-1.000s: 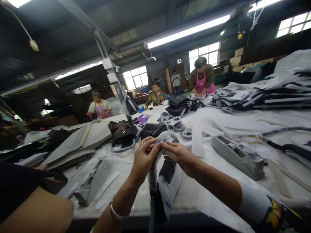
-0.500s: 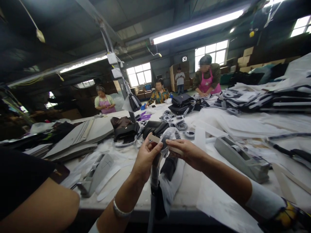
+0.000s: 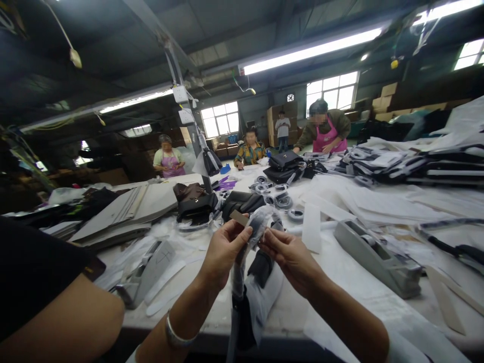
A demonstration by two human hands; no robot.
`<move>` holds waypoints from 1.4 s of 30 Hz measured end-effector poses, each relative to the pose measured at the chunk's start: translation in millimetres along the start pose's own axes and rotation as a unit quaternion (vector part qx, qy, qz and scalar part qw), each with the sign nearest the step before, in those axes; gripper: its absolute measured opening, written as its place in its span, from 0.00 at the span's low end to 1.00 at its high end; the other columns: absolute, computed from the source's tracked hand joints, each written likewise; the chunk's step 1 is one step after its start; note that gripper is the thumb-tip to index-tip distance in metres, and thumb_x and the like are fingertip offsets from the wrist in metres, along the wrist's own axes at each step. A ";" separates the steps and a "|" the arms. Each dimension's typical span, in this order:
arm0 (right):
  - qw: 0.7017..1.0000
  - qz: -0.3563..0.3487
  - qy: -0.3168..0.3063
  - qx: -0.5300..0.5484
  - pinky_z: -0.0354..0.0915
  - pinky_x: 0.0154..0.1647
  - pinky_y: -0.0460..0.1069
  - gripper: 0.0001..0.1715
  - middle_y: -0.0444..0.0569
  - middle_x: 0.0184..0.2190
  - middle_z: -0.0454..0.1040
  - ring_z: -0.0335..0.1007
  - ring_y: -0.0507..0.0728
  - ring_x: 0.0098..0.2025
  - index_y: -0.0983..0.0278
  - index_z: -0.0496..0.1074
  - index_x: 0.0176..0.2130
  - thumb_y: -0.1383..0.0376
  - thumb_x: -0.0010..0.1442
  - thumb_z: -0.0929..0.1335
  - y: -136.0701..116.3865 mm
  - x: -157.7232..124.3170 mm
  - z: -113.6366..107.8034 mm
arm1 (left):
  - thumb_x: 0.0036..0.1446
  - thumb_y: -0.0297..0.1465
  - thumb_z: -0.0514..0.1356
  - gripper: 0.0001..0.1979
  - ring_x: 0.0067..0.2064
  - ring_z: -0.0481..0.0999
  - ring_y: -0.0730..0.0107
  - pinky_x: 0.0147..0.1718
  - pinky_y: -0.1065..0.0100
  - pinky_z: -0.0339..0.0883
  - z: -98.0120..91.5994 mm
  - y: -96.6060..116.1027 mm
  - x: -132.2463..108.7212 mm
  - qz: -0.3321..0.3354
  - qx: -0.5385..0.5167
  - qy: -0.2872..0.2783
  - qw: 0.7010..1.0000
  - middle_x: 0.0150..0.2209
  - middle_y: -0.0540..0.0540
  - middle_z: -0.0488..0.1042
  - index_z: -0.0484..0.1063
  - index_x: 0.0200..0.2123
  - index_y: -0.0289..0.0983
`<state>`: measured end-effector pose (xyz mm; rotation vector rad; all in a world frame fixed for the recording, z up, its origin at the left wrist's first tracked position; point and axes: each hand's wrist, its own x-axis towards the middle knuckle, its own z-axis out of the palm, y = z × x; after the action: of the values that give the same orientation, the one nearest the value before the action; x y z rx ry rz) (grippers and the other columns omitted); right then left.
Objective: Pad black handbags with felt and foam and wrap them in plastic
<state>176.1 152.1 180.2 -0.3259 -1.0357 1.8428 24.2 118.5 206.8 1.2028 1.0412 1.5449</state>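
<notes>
My left hand (image 3: 223, 252) is closed on a black strap (image 3: 258, 221) wrapped in clear plastic, and a short flat grey-brown strip (image 3: 239, 218) sticks out past its fingertips. Against the other side of the plastic wrap, the fingers of my right hand (image 3: 289, 254) are pinched together. The strap arches up between both hands and hangs down toward the table's front edge, where a black piece (image 3: 261, 268) lies with white wrapping (image 3: 264, 302). Whatever small piece my right fingertips may hold is hidden.
Grey tape dispensers stand left (image 3: 148, 269) and right (image 3: 378, 259). Beyond my hands lie black bags (image 3: 196, 206), coiled wrapped straps (image 3: 282, 199) and stacked grey sheets (image 3: 121, 212). A metal post (image 3: 194, 146) rises from the table. Several people are across the table and farther back.
My right hand has turned inward, and its fingers now pinch the plastic-wrapped strap; the pale strip seen under them is out of sight. My left hand keeps its hold.
</notes>
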 end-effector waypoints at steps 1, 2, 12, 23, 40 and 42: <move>1.000 -0.019 0.016 -0.003 0.64 0.60 0.56 0.19 0.52 0.44 0.80 0.74 0.60 0.49 0.63 0.81 0.45 0.57 0.55 0.77 4.5 0.8 3.3 | 0.52 0.38 0.70 0.24 0.53 0.76 0.58 0.54 0.62 0.67 1.2 -0.2 -1.3 0.011 0.012 0.001 1.000 0.50 0.42 0.79 0.75 0.51 0.38; 0.999 -0.035 0.033 -0.007 0.64 0.59 0.57 0.20 0.52 0.43 0.80 0.75 0.60 0.48 0.63 0.81 0.44 0.56 0.54 0.77 9.5 1.8 5.7 | 0.53 0.38 0.69 0.24 0.53 0.77 0.58 0.53 0.62 0.67 2.5 -0.8 -2.7 0.023 0.025 0.002 0.999 0.50 0.42 0.79 0.75 0.52 0.38; 0.963 -0.181 0.163 -0.112 0.68 0.47 0.52 0.21 0.49 0.42 0.78 0.72 0.58 0.42 0.62 0.76 0.47 0.51 0.63 0.69 51.4 16.3 10.4 | 0.58 0.37 0.65 0.17 0.47 0.80 0.61 0.49 0.63 0.72 15.8 -12.4 -10.5 0.156 0.220 0.091 0.958 0.46 0.42 0.80 0.75 0.49 0.38; 0.960 -0.170 0.192 -0.109 0.59 0.29 0.46 0.19 0.40 0.25 0.65 0.58 0.50 0.27 0.63 0.70 0.34 0.50 0.62 0.70 55.9 21.2 18.5 | 0.61 0.34 0.61 0.10 0.39 0.82 0.62 0.40 0.67 0.74 8.0 8.4 -15.1 0.253 0.430 0.102 0.861 0.39 0.46 0.83 0.80 0.43 0.41; 0.990 -0.100 0.088 0.041 0.68 0.45 0.48 0.15 0.45 0.34 0.74 0.70 0.54 0.38 0.62 0.76 0.37 0.54 0.57 0.75 44.8 7.4 18.5 | 0.63 0.31 0.57 0.25 0.65 0.65 0.45 0.64 0.49 0.57 18.3 -14.5 -35.1 0.254 0.545 0.085 0.794 0.64 0.32 0.64 0.67 0.62 0.32; 0.991 -0.099 0.086 0.023 0.67 0.46 0.48 0.14 0.46 0.37 0.76 0.71 0.54 0.40 0.62 0.78 0.38 0.56 0.55 0.77 40.0 5.7 16.1 | 0.63 0.32 0.57 0.24 0.65 0.65 0.48 0.64 0.50 0.57 13.6 -9.8 -36.7 0.258 0.530 0.071 0.805 0.64 0.35 0.65 0.67 0.62 0.34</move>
<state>138.9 141.6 160.3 -0.3365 -0.8725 1.6279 43.7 86.8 191.3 2.3028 1.9181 1.4295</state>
